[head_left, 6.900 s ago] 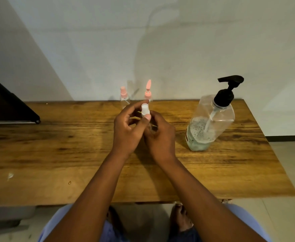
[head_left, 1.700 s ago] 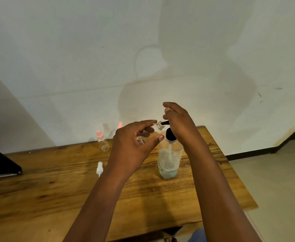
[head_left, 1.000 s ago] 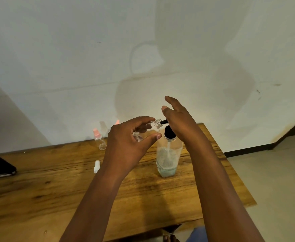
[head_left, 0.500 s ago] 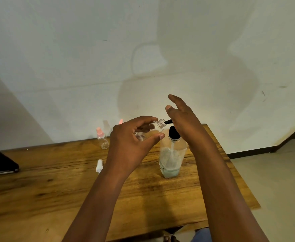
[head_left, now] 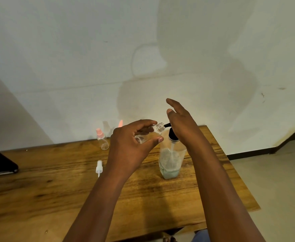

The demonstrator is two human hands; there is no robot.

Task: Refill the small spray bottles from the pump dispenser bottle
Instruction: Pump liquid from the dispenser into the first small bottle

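My left hand [head_left: 131, 145] grips a small clear spray bottle [head_left: 156, 129] with its cap off, tilted so its threaded mouth meets the black spout of the pump dispenser bottle [head_left: 170, 159]. That big clear bottle stands on the wooden table [head_left: 38, 189] with a little pale green liquid at its bottom. My right hand [head_left: 181, 124] lies flat on the black pump head, fingers straight and pointing up and away. The removed white spray cap [head_left: 99, 168] lies on the table to the left.
Another small clear bottle with a pink cap [head_left: 101, 139] stands at the table's back edge, a second pink-tipped one [head_left: 120, 123] half hidden behind my left hand. A dark flat object [head_left: 0, 163] sits at the far left. The white wall is just behind the table.
The small bottle's cap has come off and lies on the table. Both hands have stayed at the pump for the last two seconds; my right fingers have lifted and straightened a little.
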